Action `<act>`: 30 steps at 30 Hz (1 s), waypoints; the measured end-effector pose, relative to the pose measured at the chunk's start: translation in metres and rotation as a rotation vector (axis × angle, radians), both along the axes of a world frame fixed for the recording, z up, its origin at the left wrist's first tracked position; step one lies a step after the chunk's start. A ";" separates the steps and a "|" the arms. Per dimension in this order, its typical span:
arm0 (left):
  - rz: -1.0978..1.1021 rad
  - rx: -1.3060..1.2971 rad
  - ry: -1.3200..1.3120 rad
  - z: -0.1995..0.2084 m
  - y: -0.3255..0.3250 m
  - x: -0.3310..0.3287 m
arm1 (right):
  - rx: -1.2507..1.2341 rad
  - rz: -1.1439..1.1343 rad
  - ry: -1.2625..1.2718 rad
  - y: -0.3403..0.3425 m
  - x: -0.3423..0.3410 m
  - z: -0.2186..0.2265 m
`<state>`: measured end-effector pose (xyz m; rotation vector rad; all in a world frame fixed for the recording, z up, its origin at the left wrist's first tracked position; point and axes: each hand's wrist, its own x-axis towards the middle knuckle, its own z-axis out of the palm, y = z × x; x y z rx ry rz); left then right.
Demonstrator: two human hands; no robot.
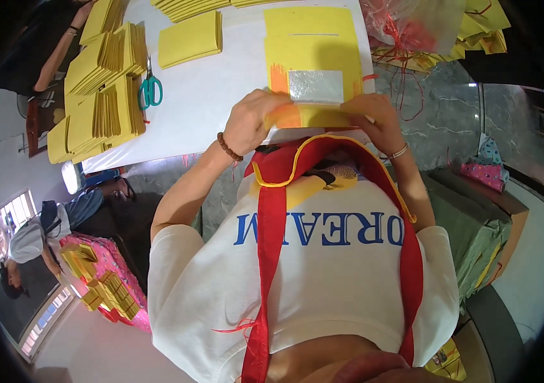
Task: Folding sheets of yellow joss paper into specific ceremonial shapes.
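In front of me on the white table lies a stack of yellow joss paper (313, 48) with a silver foil rectangle and orange streaks. Its near edge is bent up into a curled strip. My left hand (253, 118) is closed on the left end of that strip, the thumb side against the orange patch. Round the right end my right hand (377, 118) has its fingers curled, gripping the paper. How many sheets are in the grip I cannot tell. A beaded bracelet (229, 147) circles my left wrist.
Several folded yellow paper bundles (103, 96) stand at the table's left, beside green-handled scissors (151, 91). One folded yellow bundle (190, 39) lies farther back. A clear plastic bag (409, 25) with red string is at the far right. Other people are at the left.
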<state>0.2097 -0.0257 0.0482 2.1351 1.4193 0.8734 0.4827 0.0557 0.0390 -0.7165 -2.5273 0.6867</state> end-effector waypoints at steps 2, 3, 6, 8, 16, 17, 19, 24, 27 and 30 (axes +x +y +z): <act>0.150 -0.141 -0.075 0.005 0.007 0.004 | -0.436 -0.261 0.083 0.002 -0.008 -0.001; 0.154 -0.141 -0.076 0.003 0.011 0.004 | -0.436 -0.257 0.082 0.003 -0.014 -0.002; 0.323 -0.415 -0.367 -0.011 0.028 0.001 | -0.534 -0.445 0.269 0.005 -0.028 -0.006; 0.326 -0.483 -0.383 -0.017 0.038 -0.004 | -0.392 -0.467 0.504 0.004 -0.033 -0.013; 0.335 -0.632 -0.625 -0.006 0.055 -0.002 | -0.664 -0.511 0.418 0.018 -0.036 -0.017; 0.336 -0.678 -0.630 -0.006 0.056 -0.003 | -0.711 -0.526 0.488 0.018 -0.038 -0.018; 0.338 -0.723 -0.634 -0.005 0.058 -0.004 | -0.723 -0.533 0.476 0.021 -0.038 -0.019; 0.369 -0.731 -0.675 -0.001 0.061 -0.004 | -0.660 -0.565 0.369 0.025 -0.037 -0.024; 0.383 -0.733 -0.706 -0.005 0.061 -0.006 | -0.665 -0.575 0.379 0.025 -0.038 -0.025; 0.450 -0.635 -0.601 0.003 0.062 -0.009 | -0.641 -0.587 0.348 0.023 -0.039 -0.021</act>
